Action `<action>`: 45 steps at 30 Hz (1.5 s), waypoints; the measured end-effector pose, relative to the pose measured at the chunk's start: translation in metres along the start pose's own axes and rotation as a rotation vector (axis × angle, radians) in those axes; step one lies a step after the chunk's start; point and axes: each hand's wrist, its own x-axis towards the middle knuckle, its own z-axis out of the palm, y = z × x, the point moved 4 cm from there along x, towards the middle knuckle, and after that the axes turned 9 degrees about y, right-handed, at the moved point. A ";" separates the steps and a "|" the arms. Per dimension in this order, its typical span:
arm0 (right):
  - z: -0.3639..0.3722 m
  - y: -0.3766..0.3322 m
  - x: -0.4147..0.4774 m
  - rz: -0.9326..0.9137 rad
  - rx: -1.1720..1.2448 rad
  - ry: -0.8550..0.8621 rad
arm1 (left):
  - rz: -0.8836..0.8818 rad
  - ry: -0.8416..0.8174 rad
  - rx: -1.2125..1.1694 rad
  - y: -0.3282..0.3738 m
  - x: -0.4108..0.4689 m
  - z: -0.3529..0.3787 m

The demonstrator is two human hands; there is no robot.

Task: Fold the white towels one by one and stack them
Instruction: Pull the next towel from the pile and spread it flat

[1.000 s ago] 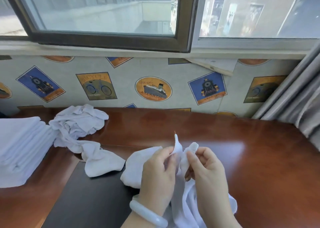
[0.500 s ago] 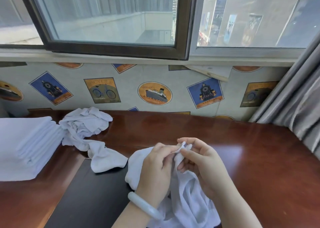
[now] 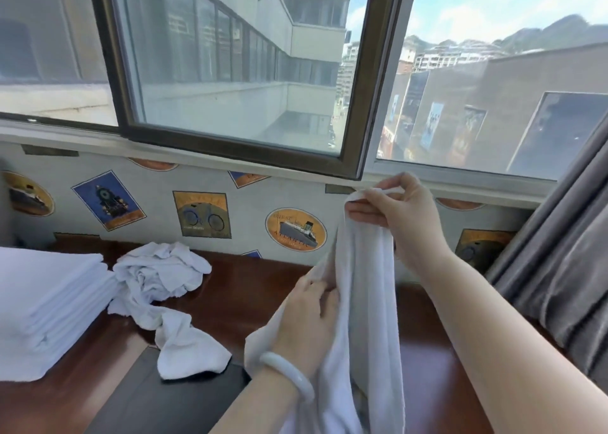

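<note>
Right hand (image 3: 394, 208) pinches white terry towel (image 3: 363, 288) corner high, left hand (image 3: 307, 312) grips its edge lower, stretching it to find corners above brown wooden desk (image 3: 250, 288).

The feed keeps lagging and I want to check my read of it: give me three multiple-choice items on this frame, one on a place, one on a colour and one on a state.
1. Where is the folded stack?
A. At the left end of the table
B. On the windowsill
C. On the floor

2. What colour is the curtain?
A. White
B. Grey
C. Blue

3. How is the towel being worked?
A. Spread flat on the table
B. Folded on the stack
C. Held up, hanging from the right hand

Answers:
1 A: the stack sits at the table's left end, beside the crumpled pile.
2 B: grey folds hang at the right edge.
3 C: the right hand pinches the top corner, and the left hand grips the edge lower down.
</note>
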 end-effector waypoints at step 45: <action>-0.048 0.016 -0.041 0.140 -0.042 -0.010 | -0.039 0.024 0.266 -0.001 0.005 0.061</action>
